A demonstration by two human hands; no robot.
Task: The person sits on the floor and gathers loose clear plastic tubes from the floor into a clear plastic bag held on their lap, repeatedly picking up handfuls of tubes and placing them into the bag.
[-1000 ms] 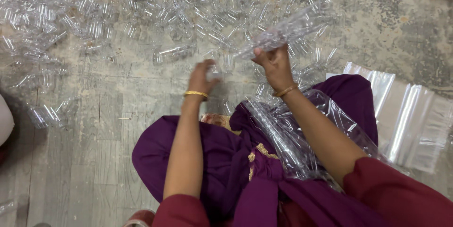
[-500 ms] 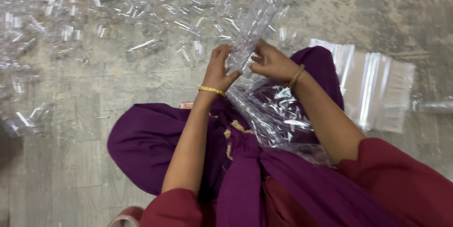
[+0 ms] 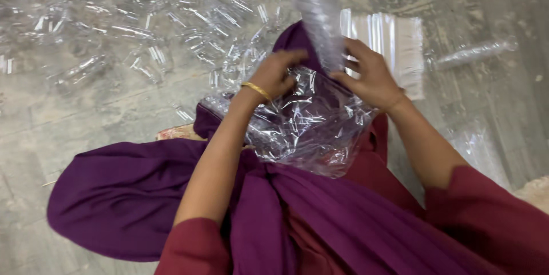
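The person's left hand (image 3: pixel 278 76) and right hand (image 3: pixel 370 75) both pinch the top of a crinkly clear plastic bag (image 3: pixel 311 123) that rests on the purple cloth (image 3: pixel 131 195) in the lap. A blurry stack of clear cups (image 3: pixel 319 12), or so it seems, stands up between the hands, just above the bag. More clear cups (image 3: pixel 137 29) lie scattered on the floor beyond the bag, and a flat pile of clear bags (image 3: pixel 394 40) lies behind the right hand.

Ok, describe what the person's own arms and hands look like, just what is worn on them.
Both arms are bare from the hands up past the elbows, then covered by dark red fabric sleeves at the upper arms. The left hand has a thin gold-coloured bangle at the wrist. The right hand shows no bangle in this view, and no rings are visible on the fingers of either hand.
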